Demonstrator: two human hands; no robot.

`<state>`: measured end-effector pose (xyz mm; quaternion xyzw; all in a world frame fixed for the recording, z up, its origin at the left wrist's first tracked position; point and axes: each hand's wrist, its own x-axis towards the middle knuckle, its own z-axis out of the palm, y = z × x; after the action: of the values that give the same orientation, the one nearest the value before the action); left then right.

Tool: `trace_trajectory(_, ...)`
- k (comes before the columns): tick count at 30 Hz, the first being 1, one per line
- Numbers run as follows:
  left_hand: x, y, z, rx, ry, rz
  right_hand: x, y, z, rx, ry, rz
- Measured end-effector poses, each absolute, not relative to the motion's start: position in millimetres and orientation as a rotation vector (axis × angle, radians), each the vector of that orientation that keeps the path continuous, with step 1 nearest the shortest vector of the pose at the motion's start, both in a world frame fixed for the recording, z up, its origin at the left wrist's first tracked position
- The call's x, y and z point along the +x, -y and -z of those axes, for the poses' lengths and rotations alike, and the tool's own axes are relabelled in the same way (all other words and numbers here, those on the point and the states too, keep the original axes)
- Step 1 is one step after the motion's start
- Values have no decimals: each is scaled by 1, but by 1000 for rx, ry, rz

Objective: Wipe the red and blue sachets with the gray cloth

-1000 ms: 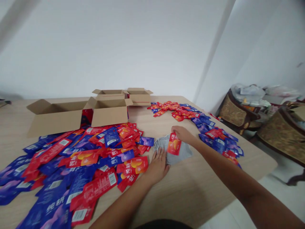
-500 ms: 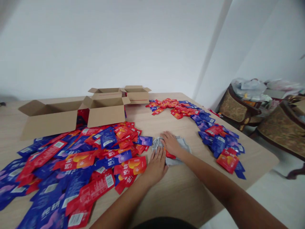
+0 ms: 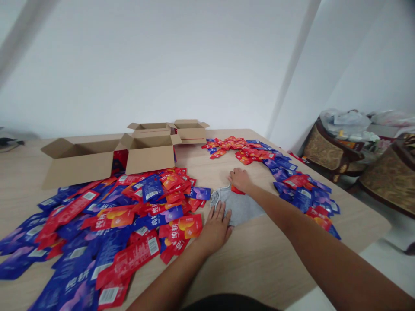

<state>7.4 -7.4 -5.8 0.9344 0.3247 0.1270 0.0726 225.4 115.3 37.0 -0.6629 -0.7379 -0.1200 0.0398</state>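
Flat red-orange foil-like packet (image 3: 237, 190) under right hand (image 3: 241, 179), far edge of flat grey cloth drawstring pouch (image 3: 248, 208)
Left hand (image 3: 215, 230) flat, spread on pouch; right grip can't tell; cloth may bunch if left pressure slackens

The right hand (image 3: 241, 179), spread over the middle of the bag (image 3: 244, 208) half a second ago, has moved to its far edge. The packet (image 3: 237, 190), held with its face showing a second ago, is now mostly hidden, a small red-orange strip peeping out below that hand. The cloth, rumpled half a second ago, now lies flatter.
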Motion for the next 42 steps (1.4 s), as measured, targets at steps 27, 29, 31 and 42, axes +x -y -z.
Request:
trace_trajectory(27,10,20,-17,2760,-1021,-643,226,54,-45,-1745,2455,104)
trace_trajectory(29,12,23,-21,2762,-949,-664,228,52,-34,-1756,2458,111)
trace_trajectory(31,13,25,-21,2745,-891,-640,225,48,-30,-1792,2462,137)
trace_trajectory(42,13,17,-10,2620,-829,-599,197,7,-31,-2071,2364,444)
